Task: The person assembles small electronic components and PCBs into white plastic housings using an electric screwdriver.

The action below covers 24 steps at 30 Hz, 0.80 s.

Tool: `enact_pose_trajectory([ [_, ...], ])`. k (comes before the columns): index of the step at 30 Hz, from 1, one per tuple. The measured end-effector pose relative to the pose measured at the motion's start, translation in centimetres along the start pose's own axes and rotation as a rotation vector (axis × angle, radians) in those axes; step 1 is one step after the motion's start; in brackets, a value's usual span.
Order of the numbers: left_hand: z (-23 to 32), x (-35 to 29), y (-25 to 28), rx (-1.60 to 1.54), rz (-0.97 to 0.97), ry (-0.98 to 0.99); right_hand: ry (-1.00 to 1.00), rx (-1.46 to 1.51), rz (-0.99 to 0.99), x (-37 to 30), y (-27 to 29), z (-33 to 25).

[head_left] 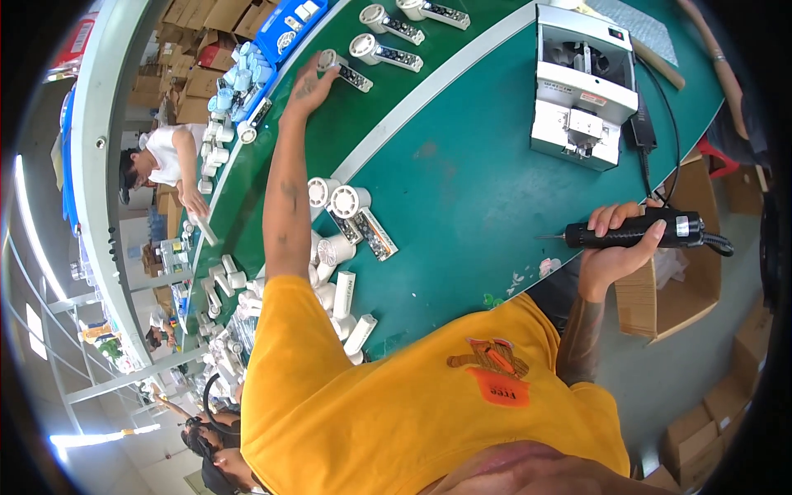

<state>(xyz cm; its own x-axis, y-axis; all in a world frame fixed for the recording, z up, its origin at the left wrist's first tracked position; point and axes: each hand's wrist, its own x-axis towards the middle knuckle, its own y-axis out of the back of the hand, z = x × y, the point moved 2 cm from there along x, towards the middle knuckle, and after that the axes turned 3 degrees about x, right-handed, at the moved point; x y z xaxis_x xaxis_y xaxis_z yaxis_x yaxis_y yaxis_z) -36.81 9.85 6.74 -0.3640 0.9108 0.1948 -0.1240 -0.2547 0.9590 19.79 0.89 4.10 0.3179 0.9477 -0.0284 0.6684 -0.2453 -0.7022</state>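
My left hand (307,91) reaches far out over the green belt, its fingers closed around the round head of a white handheld fan (353,77) with its circuit board exposed in the handle. Other opened fans, such as one fan (386,54), lie just beyond it. At the right, my right hand (612,257) grips a black electric screwdriver (609,232) held level, its thin bit pointing left over the table's near edge. Below my left arm, more white fans (350,201) are piled on the table, one with its board showing.
A white machine (584,91) with a black cable stands on the green table (462,181). Blue bins (280,33) and white parts line the belt's far side, where a person in white (169,157) works. An open cardboard box (701,280) sits below at the right.
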Motion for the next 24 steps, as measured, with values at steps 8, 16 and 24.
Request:
enact_pose_trajectory([
  [8, -2.1, 5.7, -2.2, -0.331, -0.099, 0.498, 0.078, 0.002, -0.021, -0.9, 0.4, -0.1],
  [16, 5.6, -4.7, 3.3, -0.309, -0.532, 0.396, 0.030, 0.037, 0.018, -0.2, 1.2, 0.2],
  [24, 8.2, -5.5, 1.2, -0.048, -0.284, 0.135, 0.001, -0.002, 0.010, 0.0, -0.1, 0.2],
])
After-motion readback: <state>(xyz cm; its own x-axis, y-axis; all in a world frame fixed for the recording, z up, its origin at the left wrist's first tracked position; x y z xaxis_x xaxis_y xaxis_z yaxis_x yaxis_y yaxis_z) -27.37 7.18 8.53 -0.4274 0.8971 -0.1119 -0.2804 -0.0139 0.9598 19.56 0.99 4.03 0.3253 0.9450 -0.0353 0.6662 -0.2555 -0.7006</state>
